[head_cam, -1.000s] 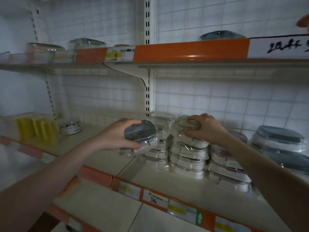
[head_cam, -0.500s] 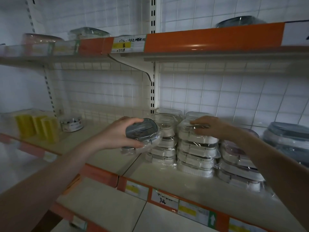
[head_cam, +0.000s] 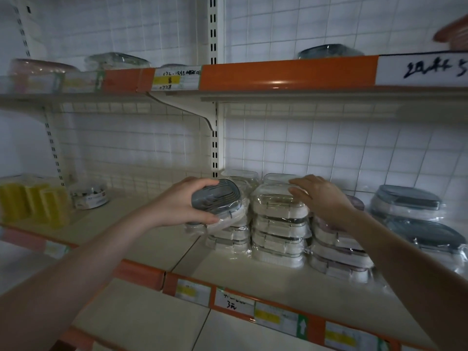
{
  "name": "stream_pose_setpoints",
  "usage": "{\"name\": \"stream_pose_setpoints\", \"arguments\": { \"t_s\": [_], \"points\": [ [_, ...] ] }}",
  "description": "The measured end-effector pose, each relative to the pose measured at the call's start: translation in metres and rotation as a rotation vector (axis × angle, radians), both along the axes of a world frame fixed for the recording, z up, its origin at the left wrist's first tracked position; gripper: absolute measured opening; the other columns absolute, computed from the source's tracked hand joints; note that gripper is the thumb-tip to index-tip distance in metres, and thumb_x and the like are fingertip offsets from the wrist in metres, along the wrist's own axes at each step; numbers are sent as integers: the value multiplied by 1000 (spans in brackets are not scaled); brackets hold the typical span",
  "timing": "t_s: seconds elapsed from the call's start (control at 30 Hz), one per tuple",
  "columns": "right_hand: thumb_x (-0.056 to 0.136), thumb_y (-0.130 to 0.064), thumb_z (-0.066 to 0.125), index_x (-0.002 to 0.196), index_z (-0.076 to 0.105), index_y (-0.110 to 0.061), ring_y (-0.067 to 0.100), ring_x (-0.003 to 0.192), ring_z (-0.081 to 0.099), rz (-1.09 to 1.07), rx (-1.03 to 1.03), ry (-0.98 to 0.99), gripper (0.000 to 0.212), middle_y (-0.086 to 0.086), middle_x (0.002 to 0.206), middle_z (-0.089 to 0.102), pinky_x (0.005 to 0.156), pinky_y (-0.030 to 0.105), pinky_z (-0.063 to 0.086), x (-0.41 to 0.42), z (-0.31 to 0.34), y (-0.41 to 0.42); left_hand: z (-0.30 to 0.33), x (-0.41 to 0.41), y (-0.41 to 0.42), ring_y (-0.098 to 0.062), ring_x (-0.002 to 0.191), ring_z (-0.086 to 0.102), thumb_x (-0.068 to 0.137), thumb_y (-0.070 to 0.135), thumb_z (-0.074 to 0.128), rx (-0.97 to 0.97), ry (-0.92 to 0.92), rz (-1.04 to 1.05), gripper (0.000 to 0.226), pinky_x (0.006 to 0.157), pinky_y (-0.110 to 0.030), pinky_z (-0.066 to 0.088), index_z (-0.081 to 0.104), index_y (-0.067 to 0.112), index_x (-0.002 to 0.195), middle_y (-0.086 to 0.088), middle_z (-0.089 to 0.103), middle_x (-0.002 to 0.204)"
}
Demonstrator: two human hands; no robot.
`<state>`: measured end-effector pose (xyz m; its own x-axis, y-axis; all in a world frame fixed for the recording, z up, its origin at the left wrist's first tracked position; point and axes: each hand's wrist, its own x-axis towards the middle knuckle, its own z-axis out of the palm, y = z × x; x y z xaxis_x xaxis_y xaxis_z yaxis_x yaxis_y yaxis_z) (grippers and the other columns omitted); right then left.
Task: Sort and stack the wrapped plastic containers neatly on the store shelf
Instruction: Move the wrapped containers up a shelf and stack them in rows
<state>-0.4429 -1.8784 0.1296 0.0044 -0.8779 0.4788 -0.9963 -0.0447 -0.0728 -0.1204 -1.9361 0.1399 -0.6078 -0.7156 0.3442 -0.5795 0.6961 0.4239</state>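
Since a second ago our right hand (head_cam: 321, 198) has flattened, fingers straight on the middle stack (head_cam: 278, 229). Left hand (head_cam: 187, 203) grips a grey-lidded wrapped container (head_cam: 217, 198), tilted beside that stack over the shelf (head_cam: 253, 279). Contents unreadable through wrap.

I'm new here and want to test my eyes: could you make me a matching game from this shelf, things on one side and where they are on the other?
Things:
1. grey-lidded wrapped plastic container
2. middle stack of clear wrapped containers with white bases
3. yellow blocks
4. small round tin

Places:
A. far left of the shelf
B. under the right hand
C. gripped in the left hand
D. just right of the yellow blocks

Pairs: 1-C, 2-B, 3-A, 4-D
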Motion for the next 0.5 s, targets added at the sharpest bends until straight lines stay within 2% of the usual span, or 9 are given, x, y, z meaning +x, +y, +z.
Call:
{"name": "stream_pose_setpoints", "arguments": {
  "t_s": [0.13,0.3,0.37,0.43,0.5],
  "points": [
    [98,-41,37,132,50,-21,22,114,52,-128,-36,59,42,5,129,55,97,36,40,-28,7,28,8,-22,7,-9,123,41,58,56,78,-6,-23,-39,91,102,-29,36,42,34,138,8,43,136],
    [98,-38,41,130,52,-20,24,115,50,-306,-51,39,39,6,128,55,96,36,37,-70,13,82,18,-63,21,-6,122,40,43,72,61,-17,-18,-101,103,99,-25,35,43,33,137,12,42,132],
    [97,-38,42,128,55,-21,24,113,52,-367,-59,28,37,6,126,56,94,35,38,-90,14,105,20,-83,26,-9,124,41,48,69,68,-31,-12,-125,99,102,-29,36,42,35,137,10,44,135],
    [97,-36,44,123,58,-19,26,108,53,-422,-79,15,35,8,121,58,91,34,39,-111,15,128,23,-105,34,-9,126,39,59,57,80,-35,-9,-156,91,105,-30,34,41,34,138,11,42,136],
    [96,-34,46,120,61,-17,28,106,54,-467,-101,-10,33,10,117,60,89,35,39,-133,14,151,26,-130,43,-9,127,39,64,50,81,-42,-16,-197,87,104,-30,34,40,34,139,11,42,138]
  ]
}}
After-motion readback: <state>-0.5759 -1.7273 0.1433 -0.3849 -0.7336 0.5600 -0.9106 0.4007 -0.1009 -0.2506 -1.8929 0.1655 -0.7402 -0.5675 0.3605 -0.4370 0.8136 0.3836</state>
